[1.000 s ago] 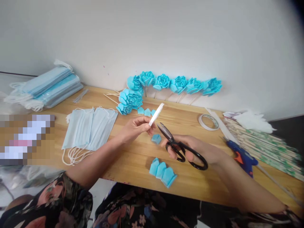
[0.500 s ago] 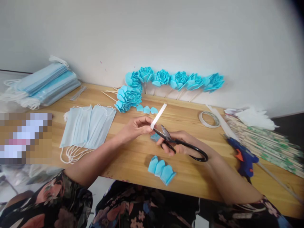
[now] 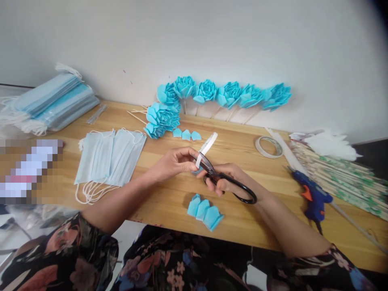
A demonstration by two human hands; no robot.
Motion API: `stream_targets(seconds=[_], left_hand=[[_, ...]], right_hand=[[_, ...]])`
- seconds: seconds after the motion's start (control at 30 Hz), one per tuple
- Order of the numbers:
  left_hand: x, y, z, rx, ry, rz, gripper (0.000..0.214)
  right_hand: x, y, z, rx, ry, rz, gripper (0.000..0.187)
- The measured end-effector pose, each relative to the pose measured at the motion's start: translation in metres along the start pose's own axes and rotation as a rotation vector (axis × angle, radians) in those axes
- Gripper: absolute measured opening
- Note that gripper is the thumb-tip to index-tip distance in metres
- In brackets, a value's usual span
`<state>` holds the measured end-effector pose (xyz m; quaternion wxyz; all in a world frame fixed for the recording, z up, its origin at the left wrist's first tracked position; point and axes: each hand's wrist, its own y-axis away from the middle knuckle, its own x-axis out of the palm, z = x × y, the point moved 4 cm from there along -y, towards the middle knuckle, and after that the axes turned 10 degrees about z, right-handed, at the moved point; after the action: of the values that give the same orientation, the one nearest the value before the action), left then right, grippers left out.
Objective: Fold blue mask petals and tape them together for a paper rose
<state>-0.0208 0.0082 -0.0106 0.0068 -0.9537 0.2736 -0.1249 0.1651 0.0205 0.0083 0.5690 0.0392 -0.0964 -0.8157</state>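
Note:
My left hand [image 3: 178, 160] pinches a narrow white strip [image 3: 209, 143], whose upper part curls up and to the right. In my right hand [image 3: 227, 178] is a pair of black-handled scissors [image 3: 239, 188]. Their blades reach the strip right by my left fingertips and look closed on it or across it. A scrap of blue material partly shows beneath my hands. Nearer me on the table lies a joined row of blue petal pieces [image 3: 205, 212]. Just beyond my hands sit three small blue petal pieces [image 3: 186, 134].
Blue flowers on sticks [image 3: 229, 94] line the wall. Face masks [image 3: 110, 157] lie at left, with a larger mask stack [image 3: 57, 101] behind. At right are a tape roll [image 3: 268, 146], a blue glue gun [image 3: 312, 194] and a chopstick pile [image 3: 336, 173].
The scissors have moved left and up, so their blades now meet the white strip. The strip, straight before, now bends and curls. The whole view has shifted slightly.

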Motion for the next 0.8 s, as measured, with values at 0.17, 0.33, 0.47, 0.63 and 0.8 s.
stream_targets(seconds=[0.17, 0.33, 0.47, 0.63, 0.8], left_hand=[[0.003, -0.001, 0.003, -0.008, 0.052, 0.039, 0.052], [0.003, 0.0, 0.0, -0.002, 0.025, 0.046, 0.039], [0.001, 0.002, -0.002, 0.0, -0.031, -0.005, 0.028], [-0.001, 0.002, -0.003, 0.05, -0.11, -0.061, 0.029], [-0.007, 0.001, -0.004, 0.068, -0.141, -0.194, 0.036]], right_hand=[[-0.001, 0.004, 0.0, 0.01, 0.025, -0.066, 0.065], [-0.002, 0.002, -0.006, -0.016, -0.013, -0.043, 0.063], [-0.003, 0.001, -0.006, -0.034, -0.033, -0.051, 0.062], [-0.002, 0.002, -0.005, -0.017, -0.027, -0.056, 0.059], [0.003, -0.001, -0.009, 0.061, -0.021, -0.017, 0.053]])
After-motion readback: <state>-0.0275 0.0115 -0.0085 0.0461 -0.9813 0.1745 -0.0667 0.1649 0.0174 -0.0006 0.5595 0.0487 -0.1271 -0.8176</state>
